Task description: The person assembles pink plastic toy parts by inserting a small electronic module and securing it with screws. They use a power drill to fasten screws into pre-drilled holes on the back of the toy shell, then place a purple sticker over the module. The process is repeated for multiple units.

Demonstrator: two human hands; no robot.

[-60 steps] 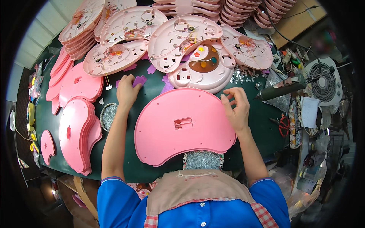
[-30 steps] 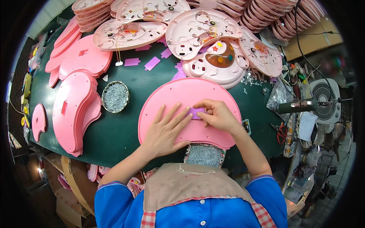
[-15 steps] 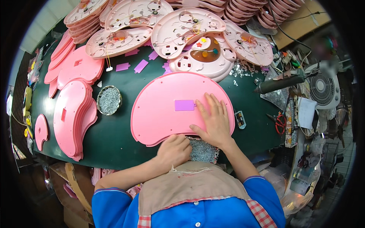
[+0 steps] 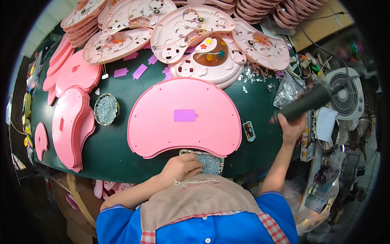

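A pink bean-shaped plastic panel lies flat on the green table in front of me, small holes along its rim. A purple battery cover sits at its middle. My left hand is closed, fingers curled at the near left corner of a tray of small metal screws by the table's front edge; what the fingertips hold is hidden. To the right, my right hand is wrapped round a black electric screwdriver, tilted with its tip toward the left and slightly blurred.
A round bowl of screws stands left of the panel, beside stacked pink panels. Pale pink shells with wires fill the back. A small battery case lies right of the panel. A white fan stands far right.
My right hand has left the panel and moved right onto the screwdriver, which is now gripped. My left hand has moved off the panel's near edge to the screw tray. The view shifted slightly.
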